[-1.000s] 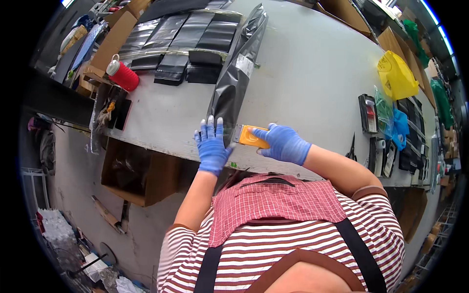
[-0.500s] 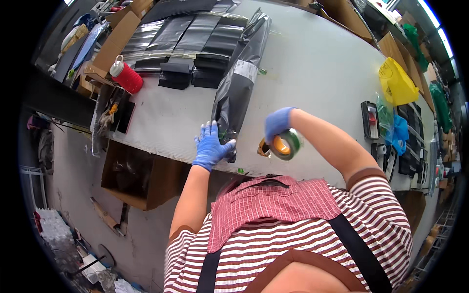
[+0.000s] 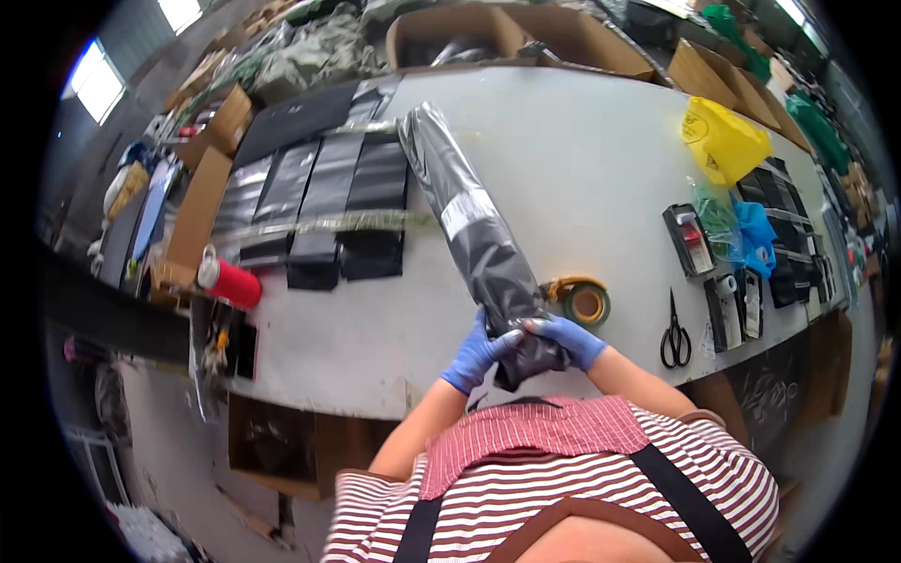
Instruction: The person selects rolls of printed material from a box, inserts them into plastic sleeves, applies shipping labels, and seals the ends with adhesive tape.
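Note:
A long dark grey plastic bag (image 3: 493, 267) with a white label lies aslant across the table, its near end lifted toward my body. My left hand (image 3: 477, 357), in a blue glove, grips the near end from the left side. From the right, my right hand (image 3: 571, 340), gloved alike, is closed on the same end, thumb on top. Just beyond my right hand, a tape dispenser (image 3: 561, 286) with a roll of green tape (image 3: 588, 302) rests on the table.
Flat black bags (image 3: 324, 206) are stacked in bundles at the left, beside a red bottle (image 3: 230, 283). Black scissors (image 3: 674, 340) and small black boxes (image 3: 690, 239) lie at the right, near a yellow plastic bag (image 3: 723, 145). Cardboard boxes (image 3: 455, 33) stand behind the table.
My right hand has let go of the tape dispenser, which now lies on the table. Both hands now hold the bag's near end, and the bag has turned, its far end swinging left.

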Motion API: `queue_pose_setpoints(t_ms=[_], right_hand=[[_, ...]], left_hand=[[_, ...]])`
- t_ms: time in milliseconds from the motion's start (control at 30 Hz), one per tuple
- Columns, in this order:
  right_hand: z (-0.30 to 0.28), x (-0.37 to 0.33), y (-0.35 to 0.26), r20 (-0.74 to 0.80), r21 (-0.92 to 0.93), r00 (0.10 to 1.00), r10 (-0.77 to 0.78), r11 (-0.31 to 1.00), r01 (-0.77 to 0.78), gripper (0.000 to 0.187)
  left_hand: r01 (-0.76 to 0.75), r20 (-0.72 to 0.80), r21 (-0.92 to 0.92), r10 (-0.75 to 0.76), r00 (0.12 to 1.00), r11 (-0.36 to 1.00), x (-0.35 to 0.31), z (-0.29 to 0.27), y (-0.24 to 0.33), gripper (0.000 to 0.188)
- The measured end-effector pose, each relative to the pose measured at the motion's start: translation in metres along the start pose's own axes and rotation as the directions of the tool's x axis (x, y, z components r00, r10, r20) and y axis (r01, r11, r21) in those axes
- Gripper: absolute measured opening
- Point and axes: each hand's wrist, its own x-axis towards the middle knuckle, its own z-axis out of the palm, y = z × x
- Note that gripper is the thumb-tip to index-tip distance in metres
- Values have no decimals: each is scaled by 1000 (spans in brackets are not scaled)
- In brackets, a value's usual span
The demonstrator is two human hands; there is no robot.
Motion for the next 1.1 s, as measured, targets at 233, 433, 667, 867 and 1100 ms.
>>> queue_pose_setpoints(t_ms=[233, 433, 667, 867, 1100], right_hand=[[-14, -74, -24, 38, -81, 999, 28, 996, -25, 65], [2, -111, -9, -236, -270, 941, -242, 947, 176, 89], [41, -9, -128, -228, -322, 850, -475, 861, 394, 64], [63, 120, -331, -283, 294, 400, -872, 318, 901, 21], [65, 40, -158, 233, -239, 789, -568, 754, 612, 37]], left_hand=[[283, 327, -733, -44, 944, 618, 149, -32, 6, 90], [235, 277, -811, -3, 961, 536, 223, 14, 35, 56], [-151, 262, -682, 431, 863, 715, 337, -43, 233, 43], [-775, -101, -382, 810, 577, 504, 255, -43, 424, 66], [-324, 252, -349, 421, 871, 879, 130, -54, 176, 51]])
